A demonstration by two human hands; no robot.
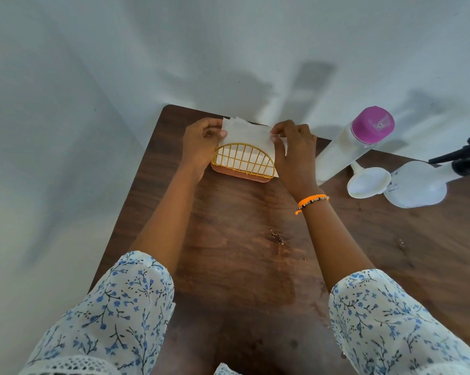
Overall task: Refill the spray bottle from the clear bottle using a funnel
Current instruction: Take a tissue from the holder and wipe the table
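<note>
The head view showed a dark wooden table (242, 239) with both arms reaching to its far end. Just right of the right hand stood the tall clear bottle (339, 152) with its pink cap (373, 125) on; further right lay the spray bottle (417, 185) on its side, black trigger head (466, 158) pointing away, and between the two, touching or nearly so, the white funnel (367, 185). Between the hands sat a gold wire napkin holder (244, 162). The left hand (201, 142) pinched the left edge of a white napkin (246, 133) and the right hand (293, 147) pinched its right edge — both closed on the paper, lifting it from the rack.

The likeliest trouble: the light holder could tip or drag along if the napkin snagged in the wire. The right forearm was close to the tall bottle, so a careless pull-back could knock it over onto the funnel. Wet-looking patches and crumbs on the table near the wrists suggested a slippery surface for standing the spray bottle up.

Writing: faint dark marks showed on the spray bottle's body — too small to read. No brand was legible elsewhere.
</note>
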